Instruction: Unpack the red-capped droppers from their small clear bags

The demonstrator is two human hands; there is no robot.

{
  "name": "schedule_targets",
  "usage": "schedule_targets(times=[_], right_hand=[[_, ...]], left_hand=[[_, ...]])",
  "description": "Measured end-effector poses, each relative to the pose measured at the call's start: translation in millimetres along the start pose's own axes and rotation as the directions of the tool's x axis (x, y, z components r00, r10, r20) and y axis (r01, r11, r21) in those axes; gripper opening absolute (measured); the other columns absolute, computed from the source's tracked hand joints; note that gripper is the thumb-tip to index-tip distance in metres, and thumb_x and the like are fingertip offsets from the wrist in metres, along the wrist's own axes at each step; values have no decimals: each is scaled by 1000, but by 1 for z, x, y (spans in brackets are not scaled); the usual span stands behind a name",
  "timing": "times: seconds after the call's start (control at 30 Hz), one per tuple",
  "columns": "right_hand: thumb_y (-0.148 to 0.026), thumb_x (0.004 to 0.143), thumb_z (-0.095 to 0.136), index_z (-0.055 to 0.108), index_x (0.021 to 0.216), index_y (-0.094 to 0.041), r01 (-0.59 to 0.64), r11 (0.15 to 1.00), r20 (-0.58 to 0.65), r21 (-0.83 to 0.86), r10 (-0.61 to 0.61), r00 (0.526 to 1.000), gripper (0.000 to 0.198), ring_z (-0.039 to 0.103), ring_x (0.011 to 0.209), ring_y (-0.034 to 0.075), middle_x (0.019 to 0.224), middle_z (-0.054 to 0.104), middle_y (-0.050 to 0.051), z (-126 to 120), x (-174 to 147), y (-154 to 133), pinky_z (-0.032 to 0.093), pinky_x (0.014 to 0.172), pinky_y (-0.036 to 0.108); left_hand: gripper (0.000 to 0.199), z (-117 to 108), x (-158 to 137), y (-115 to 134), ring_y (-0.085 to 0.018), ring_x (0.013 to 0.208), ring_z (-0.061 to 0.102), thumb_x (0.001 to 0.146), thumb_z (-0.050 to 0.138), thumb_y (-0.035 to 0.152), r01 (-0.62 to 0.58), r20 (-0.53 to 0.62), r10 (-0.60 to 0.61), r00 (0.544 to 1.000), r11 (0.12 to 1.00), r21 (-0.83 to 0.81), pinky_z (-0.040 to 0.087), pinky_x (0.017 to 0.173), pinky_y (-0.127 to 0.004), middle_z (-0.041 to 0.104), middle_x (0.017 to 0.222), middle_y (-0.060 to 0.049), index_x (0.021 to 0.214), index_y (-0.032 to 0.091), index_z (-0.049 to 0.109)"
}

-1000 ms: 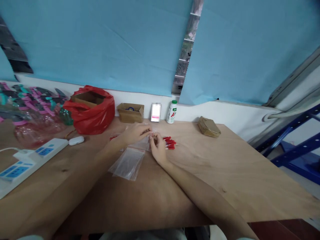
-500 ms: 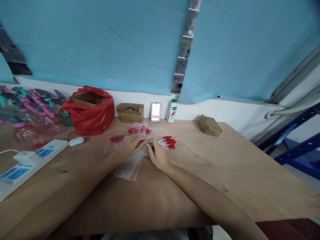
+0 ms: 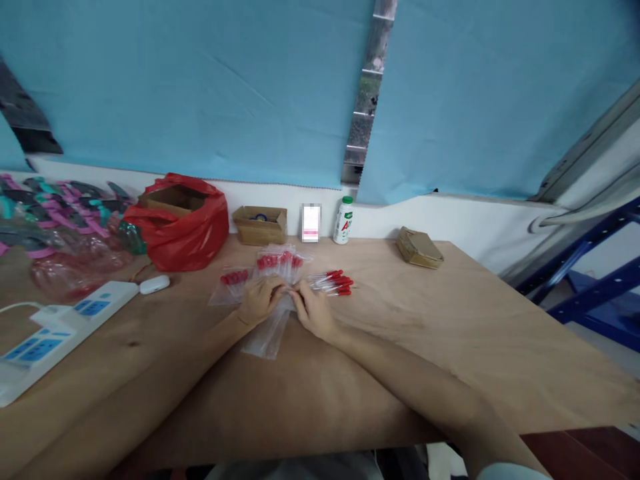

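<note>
Noted matt wood on bench (image 3: 425,353); glossy plastic on clear bag (image 3: 263,341), 7 o'clock; creased plastic on red bag (image 3: 207,233), 9 o'clock; dull cardboard on packet (image 3: 419,248), 3 o'clock.

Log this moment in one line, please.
left hand, right hand: fingertips close together | held item: unclear | red-ended pieces: beside right hand | clear bags: near both hands | bottle: upright, beyond hands

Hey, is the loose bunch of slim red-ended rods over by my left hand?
No, the loose bunch of slim red-ended rods lies by your right hand, red ends pointing right.
</note>
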State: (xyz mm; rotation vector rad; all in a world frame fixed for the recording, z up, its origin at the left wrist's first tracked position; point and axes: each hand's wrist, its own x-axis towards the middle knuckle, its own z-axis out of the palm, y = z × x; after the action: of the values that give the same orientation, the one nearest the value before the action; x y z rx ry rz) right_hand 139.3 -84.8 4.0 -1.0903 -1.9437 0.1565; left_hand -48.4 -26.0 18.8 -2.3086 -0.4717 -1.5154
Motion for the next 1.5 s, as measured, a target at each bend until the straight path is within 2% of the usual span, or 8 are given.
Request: schedule_targets(times=[0.33, 0.6, 0.77, 0.9, 1.07, 1.13, 1.27, 1.5], right_hand=[[-43, 109, 46, 61, 108, -23, -82, 980, -37, 179, 90, 995, 25, 61, 70, 18, 81, 66, 0, -8, 7, -1, 43, 72, 28], [-38, 109, 41, 59, 106, -22, -87, 985, -49, 146, 95, 994, 24, 60, 72, 20, 83, 65, 2, -3, 8, 2, 43, 73, 29], [-42, 106, 47, 61, 102, -22, -128, 968, -53, 215, 143, 988, 24, 58, 70, 18, 79, 62, 0, -5, 11, 2, 42, 70, 28], [-41, 101, 54, 62, 97, -22, -180, 927, -50, 328, 207, 977, 21, 53, 66, 16, 73, 58, -3, -7, 14, 3, 40, 66, 27], [-49, 98, 59, 62, 89, -22, -244, 814, -44, 527, 312, 949, 29, 49, 64, 15, 72, 54, -4, -1, 19, 12, 40, 62, 26], [-52, 96, 61, 62, 89, -22, -267, 775, -32, 573, 346, 938, 31, 47, 63, 14, 70, 53, -4, 1, 20, 15, 39, 59, 26], [-53, 93, 65, 62, 86, -22, -256, 743, -31, 618, 348, 937, 32, 46, 62, 14, 70, 52, -4, 1, 20, 14, 38, 59, 26], [-56, 90, 66, 63, 91, -22, -289, 743, -9, 604, 369, 929, 34, 45, 61, 14, 70, 52, -4, 0, 21, 13, 37, 58, 27]], left_hand=[[13, 7, -15, -9, -19, 70, 72, 105, 53, 31, 243, -23, -243, 970, 970, 11, 54, 69, -31, 75, 83, -4, 102, 22, 61], [21, 1, 3, -2, -15, 72, 65, 99, 64, 39, 464, 208, -424, 882, 859, -217, 51, 70, -27, 73, 87, -3, 108, 20, 69], [26, 7, 11, -4, -12, 61, 52, 94, 69, 43, 654, 320, -571, 757, 651, -386, 41, 60, -25, 59, 68, 2, 84, 19, 66], [33, 7, 16, -7, -10, 55, 44, 90, 73, 48, 746, 369, -668, 646, 450, -490, 34, 53, -23, 49, 61, 5, 79, 19, 63], [44, 4, 21, -8, -9, 52, 47, 78, 83, 57, 833, 573, -678, 461, 107, -543, 38, 50, -22, 54, 61, 4, 79, 17, 63], [45, 4, 21, -9, -10, 52, 49, 75, 86, 56, 847, 621, -659, 424, 46, -530, 40, 50, -22, 57, 64, 3, 84, 16, 68], [44, 3, 20, -11, -11, 54, 53, 76, 87, 53, 873, 654, -628, 422, 85, -481, 41, 51, -23, 64, 68, -1, 93, 14, 76], [41, 2, 25, -10, -9, 50, 47, 79, 82, 55, 868, 562, -690, 456, 203, -454, 34, 45, -22, 59, 63, 1, 79, 16, 70]])
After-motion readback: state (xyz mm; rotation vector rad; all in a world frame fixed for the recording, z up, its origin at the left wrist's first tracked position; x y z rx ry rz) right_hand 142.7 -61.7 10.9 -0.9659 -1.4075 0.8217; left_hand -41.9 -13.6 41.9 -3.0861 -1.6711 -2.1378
